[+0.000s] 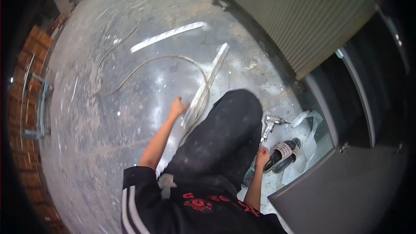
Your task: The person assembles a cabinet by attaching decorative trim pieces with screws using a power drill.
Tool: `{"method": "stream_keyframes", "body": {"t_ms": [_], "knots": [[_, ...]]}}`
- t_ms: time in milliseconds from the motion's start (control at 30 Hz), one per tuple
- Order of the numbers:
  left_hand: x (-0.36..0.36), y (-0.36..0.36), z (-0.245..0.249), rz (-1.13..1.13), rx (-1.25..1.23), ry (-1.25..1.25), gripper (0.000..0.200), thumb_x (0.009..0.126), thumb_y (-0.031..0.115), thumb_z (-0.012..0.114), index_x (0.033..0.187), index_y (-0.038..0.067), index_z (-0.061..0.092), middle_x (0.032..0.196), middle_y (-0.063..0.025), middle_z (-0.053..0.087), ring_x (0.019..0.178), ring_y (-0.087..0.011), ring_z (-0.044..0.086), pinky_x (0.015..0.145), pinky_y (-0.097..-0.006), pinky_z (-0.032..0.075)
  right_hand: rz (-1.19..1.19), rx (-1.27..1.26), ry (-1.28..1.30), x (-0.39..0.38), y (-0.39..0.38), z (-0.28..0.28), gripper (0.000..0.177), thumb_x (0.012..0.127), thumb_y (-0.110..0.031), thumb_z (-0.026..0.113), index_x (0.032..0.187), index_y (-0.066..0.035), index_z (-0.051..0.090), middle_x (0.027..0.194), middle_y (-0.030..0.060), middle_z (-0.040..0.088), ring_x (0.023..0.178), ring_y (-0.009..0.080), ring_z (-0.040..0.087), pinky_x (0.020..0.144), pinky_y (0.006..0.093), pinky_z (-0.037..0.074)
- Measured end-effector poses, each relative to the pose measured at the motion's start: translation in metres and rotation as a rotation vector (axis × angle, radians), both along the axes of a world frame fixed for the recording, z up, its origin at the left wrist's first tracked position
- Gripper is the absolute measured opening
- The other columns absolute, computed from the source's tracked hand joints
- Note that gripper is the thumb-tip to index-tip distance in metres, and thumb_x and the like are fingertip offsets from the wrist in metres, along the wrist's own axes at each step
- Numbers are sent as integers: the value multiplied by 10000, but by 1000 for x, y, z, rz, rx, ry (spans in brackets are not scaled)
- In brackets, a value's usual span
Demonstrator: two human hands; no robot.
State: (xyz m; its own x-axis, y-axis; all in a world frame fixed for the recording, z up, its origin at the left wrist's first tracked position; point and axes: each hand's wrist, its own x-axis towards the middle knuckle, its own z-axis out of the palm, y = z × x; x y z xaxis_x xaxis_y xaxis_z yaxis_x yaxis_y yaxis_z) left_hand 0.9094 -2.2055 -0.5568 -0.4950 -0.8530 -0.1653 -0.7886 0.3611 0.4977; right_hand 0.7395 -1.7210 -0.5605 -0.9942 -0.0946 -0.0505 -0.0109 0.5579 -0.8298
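Observation:
My left hand (178, 106) is held over the floor beside my bent knee, close to a long pale metal strip (211, 76). Its thumb and fingers are apart, with nothing between them. A hose (149, 60) loops across the floor and passes along the strip. On the other side of my leg, my right hand (262, 156) is closed near the lower end of a silver air drill (271, 125); what its fingers hold, if anything, is too small to make out. Beside that hand lies a pair of checkered slippers (284, 152).
Another white strip (167, 37) lies on the floor ahead. A ribbed metal cabinet (299, 21) stands at the right, with a grey panel (329, 190) nearer me. Crumpled plastic film (308, 147) lies by the slippers. Stacked orange-brown pieces (32, 69) line the left side.

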Motion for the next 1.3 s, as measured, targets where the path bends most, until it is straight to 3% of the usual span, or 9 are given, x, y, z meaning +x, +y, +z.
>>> {"method": "stream_keyframes", "body": {"t_ms": [67, 167, 967, 1033, 1100, 1133, 1200, 1233, 1300], "knots": [[1, 26, -38, -210, -44, -395, 907, 718, 534, 762, 1398, 59, 395, 1319, -231, 540, 1231, -395, 514, 1023, -482, 434, 16, -231, -69, -2, 1, -101, 203, 921, -165, 585, 1005, -4, 675, 851, 139, 692, 764, 267, 652, 704, 368, 502], [3, 19, -160, -317, -244, -406, 592, 765, 308, 746, 1261, 80, 516, 1142, -193, 623, 1095, -343, 607, 929, -523, 477, 26, -1, -120, 10, -32, -76, 206, 923, -167, 581, 1013, -5, 672, 853, 139, 691, 767, 268, 653, 707, 370, 503], [12, -84, -79, -188, -326, -436, 338, 787, 127, 662, 1100, 55, 556, 1023, -169, 656, 857, -339, 683, 815, -506, 492, -145, 55, -525, 53, -13, -25, 239, 940, -181, 550, 1077, -13, 650, 874, 137, 688, 790, 276, 656, 737, 388, 510], [20, -96, -74, -175, -356, -280, 380, 904, 340, 419, 942, 42, 652, 838, -167, 669, 749, -340, 672, 697, -492, 490, -152, 48, -544, 55, -14, -26, 242, 941, -182, 548, 1083, -13, 648, 876, 137, 687, 791, 277, 656, 739, 390, 511], [25, -92, -74, -165, -361, -121, 811, 1021, 554, 177, 785, 30, 749, 653, -164, 682, 640, -340, 661, 580, -478, 487, -160, 26, -555, 55, -15, -31, 245, 943, -183, 545, 1088, -14, 646, 877, 137, 687, 793, 278, 657, 741, 391, 512], [30, -96, -72, -166, -318, -192, 744, 1027, 520, 192, 941, 27, 743, 856, -200, 717, 839, -392, 673, 751, -499, 509, -161, 17, -561, 59, -16, -33, 246, 943, -183, 544, 1091, -14, 645, 878, 137, 687, 794, 278, 657, 743, 392, 512], [25, -101, -67, -222, -463, -503, 170, 835, 174, 638, 969, 77, 595, 868, -145, 671, 851, -330, 678, 720, -456, 517, -169, -12, -572, 63, -20, -42, 249, 945, -185, 541, 1096, -15, 643, 880, 137, 687, 796, 279, 657, 745, 394, 513], [35, -104, -79, -276, -625, -352, 175, 791, 150, 663, 935, 78, 593, 850, -145, 671, 819, -336, 680, 723, -460, 513, -163, -22, -582, 67, -19, -44, 251, 945, -185, 540, 1099, -15, 642, 881, 137, 686, 797, 279, 657, 746, 394, 513], [21, -117, -63, -276, -195, -509, 335, 793, 266, 674, 1062, 68, 642, 1017, -173, 670, 912, -347, 659, 731, -467, 508, -179, -103, -602, 73, -18, -47, 254, 947, -186, 538, 1104, -16, 640, 883, 137, 686, 799, 280, 657, 749, 396, 514]]}}
